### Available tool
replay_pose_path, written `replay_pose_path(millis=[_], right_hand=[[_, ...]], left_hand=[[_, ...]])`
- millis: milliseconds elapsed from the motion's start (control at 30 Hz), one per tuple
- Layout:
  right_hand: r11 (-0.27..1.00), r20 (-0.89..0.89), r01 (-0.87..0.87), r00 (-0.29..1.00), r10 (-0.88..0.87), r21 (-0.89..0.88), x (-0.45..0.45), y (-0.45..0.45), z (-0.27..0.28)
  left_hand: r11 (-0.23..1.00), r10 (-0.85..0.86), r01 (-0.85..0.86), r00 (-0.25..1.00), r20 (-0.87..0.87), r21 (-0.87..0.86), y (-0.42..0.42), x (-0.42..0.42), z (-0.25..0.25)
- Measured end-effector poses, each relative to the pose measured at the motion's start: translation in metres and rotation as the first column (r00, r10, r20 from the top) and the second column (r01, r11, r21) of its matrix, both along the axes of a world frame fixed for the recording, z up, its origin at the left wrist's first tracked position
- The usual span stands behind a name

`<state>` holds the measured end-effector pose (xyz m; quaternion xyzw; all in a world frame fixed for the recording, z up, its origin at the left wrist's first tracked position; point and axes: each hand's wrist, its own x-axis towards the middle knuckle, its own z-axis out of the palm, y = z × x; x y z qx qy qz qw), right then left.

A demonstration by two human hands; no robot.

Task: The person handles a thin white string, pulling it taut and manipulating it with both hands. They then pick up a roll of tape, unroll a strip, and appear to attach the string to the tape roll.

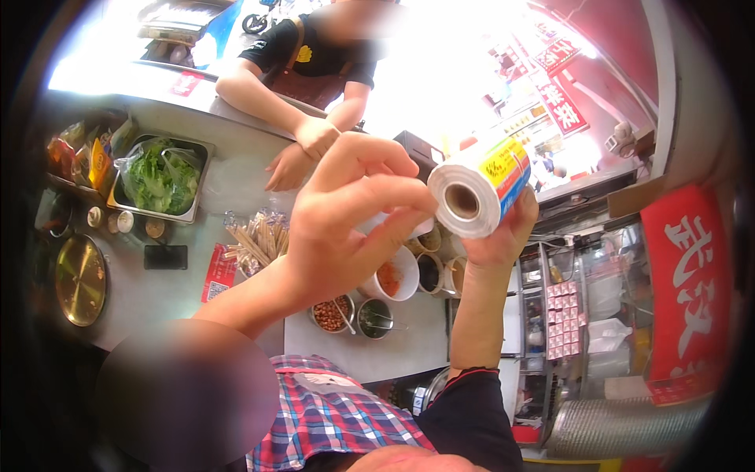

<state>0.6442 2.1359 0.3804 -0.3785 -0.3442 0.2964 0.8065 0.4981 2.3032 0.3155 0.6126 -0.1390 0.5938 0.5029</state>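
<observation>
My right hand (501,239) grips a roll (492,168) of thin white or clear sheet material, with a cardboard core facing me and a yellow, red and blue printed wrapper. It holds the roll raised above the counter, most of the fingers hidden behind it. Beside the roll's near end is my left hand (348,218), fingers curled and the thumb close to the index fingertip. Whether those fingertips touch the roll or pinch its loose edge cannot be made out. Below the hands stand a bowl of red sauce (392,277), a tub of peanuts (331,314) and a tub of chopped greens (376,318).
Across the counter (236,171) a person in an apron (312,65) leans with crossed forearms. Bundled wooden chopsticks (259,239), a steel pan of lettuce (162,177), a phone (166,257) and a gold-coloured plate (81,280) are at left. A foil duct (625,425) is at lower right.
</observation>
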Motion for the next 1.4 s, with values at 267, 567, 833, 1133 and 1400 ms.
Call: replay_pose_path(millis=[267, 567, 833, 1133, 1400], right_hand=[[0.993, 0.024, 0.090, 0.996, -0.089, -0.077, -0.007, 0.000, -0.001], [0.983, 0.061, 0.153, 0.987, -0.148, -0.100, 0.002, -0.009, 0.002], [0.981, 0.168, 0.082, 0.984, -0.052, -0.178, 0.012, -0.018, 0.000], [0.963, 0.137, 0.210, 0.973, -0.188, -0.171, 0.011, -0.021, -0.003], [0.980, 0.038, 0.104, 0.994, -0.099, -0.171, -0.005, -0.011, -0.001]], left_hand=[[0.961, 0.236, -0.237, 0.971, 0.027, 0.142, -0.013, -0.007, 0.016], [0.769, 0.368, -0.091, 0.872, -0.322, 0.633, 0.009, -0.016, 0.028], [0.724, 0.371, -0.010, 0.848, -0.377, 0.690, 0.009, -0.012, 0.024], [0.824, 0.301, -0.153, 0.934, -0.193, 0.545, 0.006, -0.006, 0.005], [0.946, 0.156, -0.131, 0.986, -0.062, 0.298, 0.012, 0.000, -0.004]])
